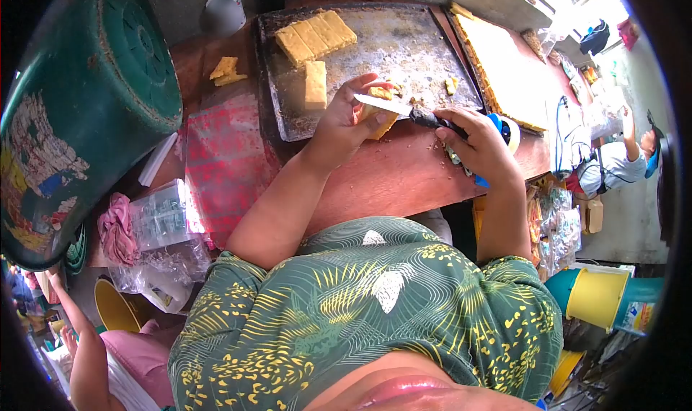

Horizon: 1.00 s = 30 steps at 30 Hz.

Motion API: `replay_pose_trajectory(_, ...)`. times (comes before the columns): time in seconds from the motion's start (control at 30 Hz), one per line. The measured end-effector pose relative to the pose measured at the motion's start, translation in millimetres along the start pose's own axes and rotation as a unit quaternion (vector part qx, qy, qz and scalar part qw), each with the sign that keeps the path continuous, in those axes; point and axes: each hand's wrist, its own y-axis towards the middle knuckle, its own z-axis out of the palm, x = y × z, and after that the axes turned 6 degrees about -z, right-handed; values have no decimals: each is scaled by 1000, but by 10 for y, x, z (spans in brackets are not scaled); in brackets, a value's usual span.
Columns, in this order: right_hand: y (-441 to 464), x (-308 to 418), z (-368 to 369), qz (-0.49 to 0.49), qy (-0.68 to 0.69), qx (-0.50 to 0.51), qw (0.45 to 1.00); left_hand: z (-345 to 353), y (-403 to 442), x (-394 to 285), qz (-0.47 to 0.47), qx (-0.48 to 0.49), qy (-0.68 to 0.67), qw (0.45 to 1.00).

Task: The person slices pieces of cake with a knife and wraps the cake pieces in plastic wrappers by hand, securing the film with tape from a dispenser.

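Note:
My left hand [342,119] is wrapped round a piece of yellow sponge cake [382,125], held up above the near edge of a metal baking tray [393,43]. In my right hand [476,143] is the black handle of a knife [386,103]. Its blade lies across the cake piece, near my left fingers; whether it cuts into the cake I cannot tell. On the tray stand a block of cut cake [317,35] and a single cake slice [315,85]. Crumbs and a small scrap [451,85] lie there too.
A second tray with a large pale-topped cake sheet [504,72] is at the right. Cake offcuts [227,71], a white cup [225,13] and a large green tub [86,108] stand left. Red-stained plastic [227,166] covers part of the table. Other people [613,167] are on both sides.

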Motion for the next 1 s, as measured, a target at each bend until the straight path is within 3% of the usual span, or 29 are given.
replay_pose_trajectory(0.73,43,-166,291,22,29,-47,998,-33,-3,3,-6,0,33,999)
replay_pose_trajectory(0.83,47,-225,352,-18,16,-73,997,-46,-3,26,-1,7,44,999)
replay_pose_trajectory(0.93,19,-140,296,168,192,-23,967,-59,13,22,-2,11,54,998)
replay_pose_trajectory(1.0,-11,-236,303,195,216,-16,956,-38,1,31,-20,5,44,999)
